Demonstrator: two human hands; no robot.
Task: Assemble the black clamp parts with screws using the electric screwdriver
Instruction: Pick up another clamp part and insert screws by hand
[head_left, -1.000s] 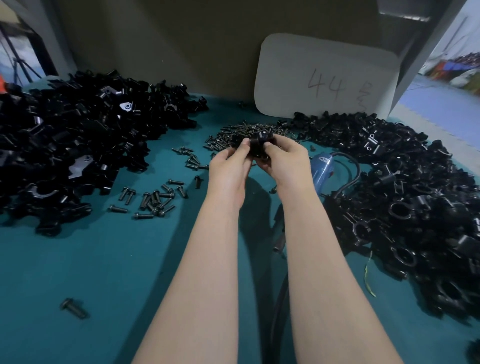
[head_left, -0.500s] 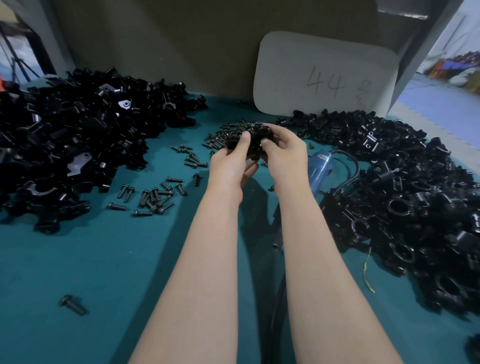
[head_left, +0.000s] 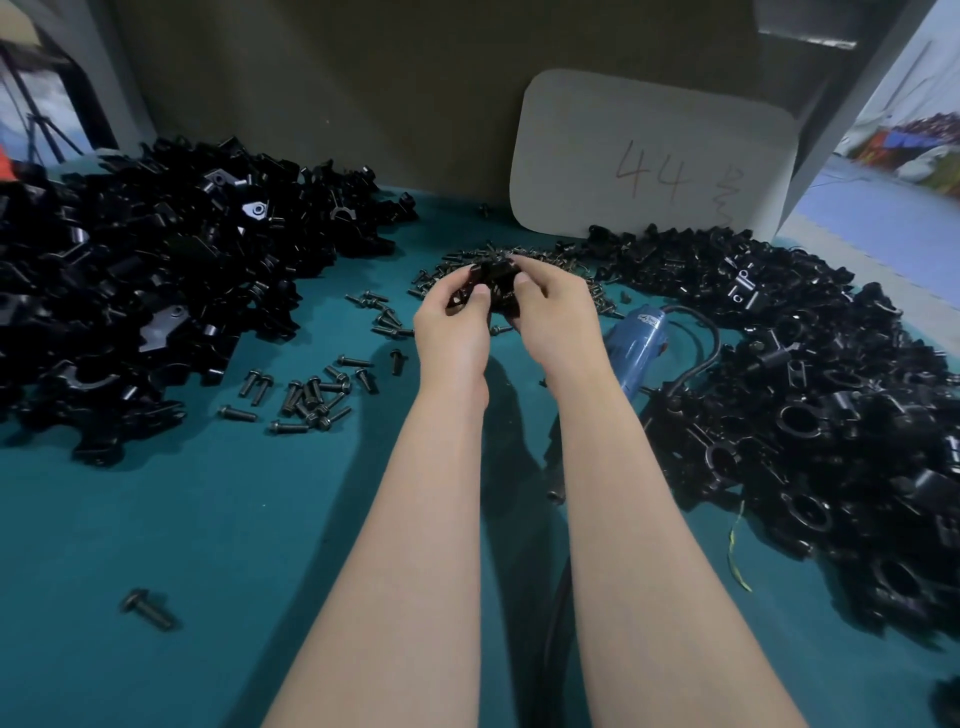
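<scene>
Your left hand (head_left: 457, 317) and right hand (head_left: 545, 306) together grip the black clamp parts (head_left: 493, 283) above the table (head_left: 208, 519), with the electric screwdriver (head_left: 636, 340) lying just beside your right wrist.

Two hands (head_left: 453, 332), one screwdriver (head_left: 635, 349), one card (head_left: 652, 156), two clamp heaps (head_left: 156, 280)

A white card (head_left: 654, 156) with rounded corners, "44" pencilled on it, leaned against the grey back panel (head_left: 337, 78) beyond the right hand (head_left: 556, 312). The teal surface (head_left: 156, 519) spread below. A thin yellow-green strand (head_left: 731, 545) lay on it, nearer than that hand and to its right.
</scene>
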